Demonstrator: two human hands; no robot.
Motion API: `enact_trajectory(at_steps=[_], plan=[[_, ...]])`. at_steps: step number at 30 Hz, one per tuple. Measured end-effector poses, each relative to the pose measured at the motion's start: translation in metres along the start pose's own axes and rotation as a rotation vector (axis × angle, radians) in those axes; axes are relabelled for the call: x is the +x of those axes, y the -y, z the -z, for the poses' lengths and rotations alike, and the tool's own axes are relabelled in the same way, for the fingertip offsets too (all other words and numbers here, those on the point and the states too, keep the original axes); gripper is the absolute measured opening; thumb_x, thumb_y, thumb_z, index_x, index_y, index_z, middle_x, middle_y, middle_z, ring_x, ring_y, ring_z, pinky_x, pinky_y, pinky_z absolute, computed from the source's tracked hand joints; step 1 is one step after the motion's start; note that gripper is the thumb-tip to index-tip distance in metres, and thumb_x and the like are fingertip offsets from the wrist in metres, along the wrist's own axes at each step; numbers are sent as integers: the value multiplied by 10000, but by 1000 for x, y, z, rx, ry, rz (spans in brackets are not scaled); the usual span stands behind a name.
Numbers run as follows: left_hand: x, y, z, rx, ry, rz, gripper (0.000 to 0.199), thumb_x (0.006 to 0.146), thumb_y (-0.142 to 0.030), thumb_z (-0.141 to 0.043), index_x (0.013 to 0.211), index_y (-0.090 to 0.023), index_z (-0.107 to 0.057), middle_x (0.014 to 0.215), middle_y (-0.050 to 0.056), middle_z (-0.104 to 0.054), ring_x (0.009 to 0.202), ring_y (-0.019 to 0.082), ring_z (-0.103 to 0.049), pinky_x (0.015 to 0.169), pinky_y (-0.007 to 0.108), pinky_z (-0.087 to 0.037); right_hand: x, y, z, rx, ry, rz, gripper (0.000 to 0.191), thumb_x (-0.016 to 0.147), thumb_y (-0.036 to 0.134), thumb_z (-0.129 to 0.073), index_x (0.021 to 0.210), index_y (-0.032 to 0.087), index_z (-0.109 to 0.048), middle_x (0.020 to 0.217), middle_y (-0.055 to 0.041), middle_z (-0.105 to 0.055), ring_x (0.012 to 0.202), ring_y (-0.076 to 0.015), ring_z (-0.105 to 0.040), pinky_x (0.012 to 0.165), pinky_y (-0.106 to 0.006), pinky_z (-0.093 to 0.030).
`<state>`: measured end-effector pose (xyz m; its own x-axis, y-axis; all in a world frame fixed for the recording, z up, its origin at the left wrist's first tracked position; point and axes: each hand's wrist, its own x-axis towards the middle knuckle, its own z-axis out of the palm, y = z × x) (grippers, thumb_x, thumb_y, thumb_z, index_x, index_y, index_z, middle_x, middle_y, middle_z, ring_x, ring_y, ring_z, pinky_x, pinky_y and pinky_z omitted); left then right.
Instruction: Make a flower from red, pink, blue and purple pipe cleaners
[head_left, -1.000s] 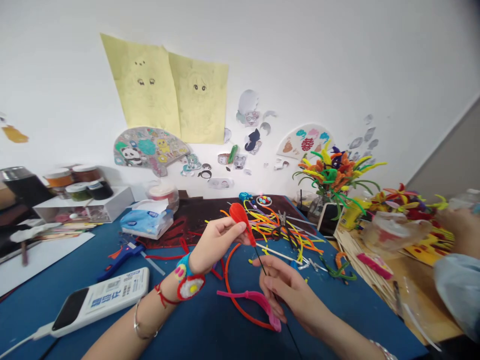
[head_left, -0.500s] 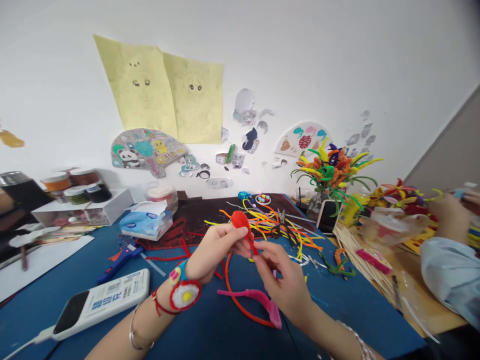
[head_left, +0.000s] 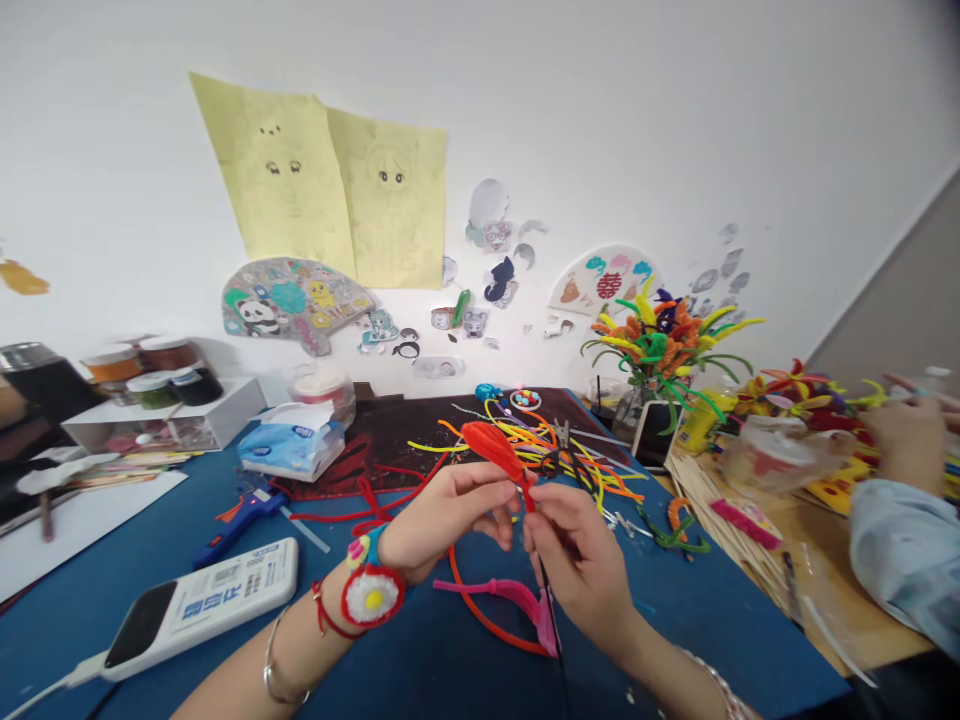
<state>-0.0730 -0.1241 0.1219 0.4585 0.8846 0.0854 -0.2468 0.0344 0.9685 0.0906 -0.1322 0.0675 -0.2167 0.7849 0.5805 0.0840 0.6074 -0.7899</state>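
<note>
A red petal shape of bent pipe cleaners (head_left: 491, 445) is raised over the blue table, its rounded end pointing up and left. My right hand (head_left: 581, 555) pinches its narrow lower end between thumb and fingers. At the petal's base, the thumb and forefinger of my left hand (head_left: 457, 510) close on it from the left; their exact contact is partly hidden. Below the hands lie a pink pipe-cleaner piece (head_left: 499, 590) and an orange pipe cleaner (head_left: 484, 620) in a curve. Loose red pipe cleaners (head_left: 371, 500) rest left of my hands.
Behind my hands are yellow and orange pipe cleaners (head_left: 465, 445) and black-handled pliers (head_left: 566, 460). On the left are a blue glue gun (head_left: 240, 525), a white power bank (head_left: 206, 605) and a tissue pack (head_left: 292, 447). A co-worker's sleeve (head_left: 904, 560) is at the right.
The red petal has tilted further left and shows more of its length. My right hand has shifted slightly right, and the left fingers have slid to the petal's base.
</note>
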Motion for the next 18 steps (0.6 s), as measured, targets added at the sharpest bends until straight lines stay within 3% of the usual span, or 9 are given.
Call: enact_trajectory(at_steps=[6,9,10,12,13,15,16,18], plan=[[2,4,-1,259,-75,-102,301,809,-370,-608,642,-120,-603,582,-5,-577,517,79,-537,562,213,-440,1,3,0,210,38,-186,197,929,353,-458,1101,263,-427,638,67,-488,373,-47,-411,369,-184,-332],[4,5,0,386,-104,-172,201,814,-325,-590,808,-125,-607,679,13,-602,556,95,-557,587,238,-479,4,5,3,239,47,-230,238,914,392,-473,1099,244,-449,629,73,-469,366,-40,-380,363,-178,-309],[4,6,2,452,-164,-246,219,802,-291,-602,951,-131,-586,757,26,-611,595,106,-574,610,252,-499,5,6,4,269,58,-260,253,908,403,-480,1098,238,-455,627,75,-465,355,-33,-364,356,-174,-292],[4,8,6,650,-372,-493,496,772,-212,-626,1226,-160,-434,971,76,-585,743,142,-605,712,308,-529,7,6,8,355,86,-340,266,897,410,-498,1088,227,-468,618,83,-461,326,-15,-325,340,-162,-248],[4,8,9,793,-484,-658,605,759,-175,-631,1298,-180,-357,1072,103,-545,851,172,-604,783,347,-525,7,7,9,407,100,-381,263,893,404,-510,1080,224,-472,611,88,-461,314,-6,-307,334,-156,-227],[2,5,14,1166,-589,-1000,642,746,-110,-628,1315,-224,-354,1210,127,-463,1066,234,-536,931,436,-457,9,8,12,517,128,-453,249,885,387,-532,1063,220,-480,585,99,-456,297,6,-276,325,-144,-202],[0,3,17,1379,-546,-1132,594,747,-87,-622,1278,-249,-410,1233,117,-461,1141,259,-492,976,470,-417,9,9,13,567,139,-482,243,881,378,-543,1055,219,-484,570,104,-453,292,9,-266,319,-138,-197],[-2,-2,20,1713,-390,-1176,457,778,-94,-600,1197,-250,-509,1234,104,-506,1196,278,-456,1036,523,-337,10,9,14,643,155,-526,247,868,372,-566,1044,214,-493,548,109,-452,281,11,-251,305,-131,-194]])
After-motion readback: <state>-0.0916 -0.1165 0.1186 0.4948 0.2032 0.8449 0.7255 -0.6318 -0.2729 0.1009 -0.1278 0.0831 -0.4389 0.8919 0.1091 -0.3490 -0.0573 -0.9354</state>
